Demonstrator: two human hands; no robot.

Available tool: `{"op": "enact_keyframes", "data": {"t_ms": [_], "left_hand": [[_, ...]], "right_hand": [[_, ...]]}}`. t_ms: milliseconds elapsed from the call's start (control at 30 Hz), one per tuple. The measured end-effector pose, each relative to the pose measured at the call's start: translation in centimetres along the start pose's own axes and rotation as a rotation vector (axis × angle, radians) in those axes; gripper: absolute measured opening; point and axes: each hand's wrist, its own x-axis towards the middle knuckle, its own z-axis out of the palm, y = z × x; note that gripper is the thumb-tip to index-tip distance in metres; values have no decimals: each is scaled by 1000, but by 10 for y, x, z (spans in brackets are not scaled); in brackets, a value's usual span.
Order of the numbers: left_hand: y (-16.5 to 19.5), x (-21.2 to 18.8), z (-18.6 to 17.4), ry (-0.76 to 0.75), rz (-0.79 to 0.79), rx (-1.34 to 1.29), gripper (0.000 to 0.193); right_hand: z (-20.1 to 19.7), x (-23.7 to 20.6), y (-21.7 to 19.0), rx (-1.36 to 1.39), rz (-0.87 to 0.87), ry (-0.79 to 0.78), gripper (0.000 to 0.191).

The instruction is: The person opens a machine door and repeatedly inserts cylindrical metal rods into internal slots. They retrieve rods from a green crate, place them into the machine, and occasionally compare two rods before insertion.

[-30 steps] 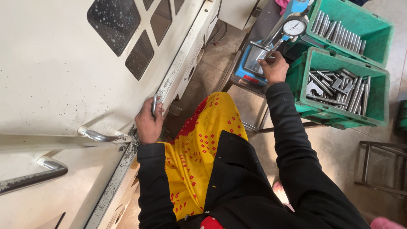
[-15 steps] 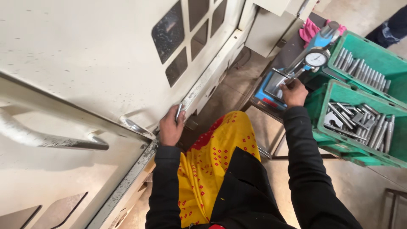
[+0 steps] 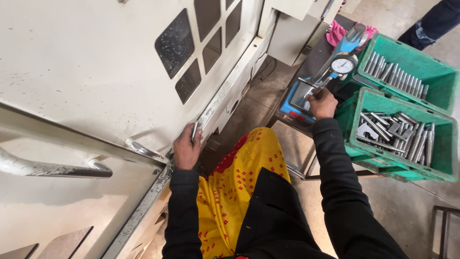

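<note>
The left hand (image 3: 187, 146) is curled around a short, shiny metal cylinder (image 3: 194, 130), its fingers wrapped tight so that only the top end of the part sticks out above the knuckles. The hand rests against the lower edge of a large cream-painted machine enclosure (image 3: 96, 72), just beside the scuffed metal rail (image 3: 225, 96) that runs along the bottom of the sliding door. A curved steel door handle (image 3: 143, 149) sits just left of the hand, and a longer steel bar handle (image 3: 48, 168) lies farther left on the near panel. Dark mesh windows (image 3: 191, 52) are set in the door above.

The right hand (image 3: 322, 103) reaches out to the right, well apart from the left one, to a blue gauge stand with a flat grey steel base plate (image 3: 299, 96) and a round white-faced dial indicator (image 3: 343, 65) on an upright column. Its fingers are bent down at the foot of the column, pinched together, but whether they hold a part there cannot be told.

Just right of the stand are two green plastic crates. The nearer crate (image 3: 378, 160) holds a loose heap of silver metal pins (image 3: 402, 132); the farther crate (image 3: 431, 67) holds similar pins stood in a row (image 3: 393, 72). A pink cloth (image 3: 338, 33) lies beyond the dial. The person wears black sleeves and a yellow garment with red dots (image 3: 235, 192), standing on a grey concrete floor (image 3: 421, 206).
</note>
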Motion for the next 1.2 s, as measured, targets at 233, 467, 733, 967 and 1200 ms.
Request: {"op": "enact_keyframes", "data": {"t_ms": [233,467,733,967,1200], "left_hand": [[3,-1,0,28,17,30,22],[7,-1,-1,25,7,6,22],[-5,-2,5,-2,10,-25,24],[-14,-26,30,-10,-147,-342,28],[-7,-41,89,-20,-473,-1012,29]], "right_hand": [[0,2,4,-1,3,-14,25],[-1,4,6,-20,-9,-32,26],[-3,4,9,-2,-33,-39,26],[0,5,19,-16,-27,-26,16],[2,-62,7,-24,-327,-306,20]]}}
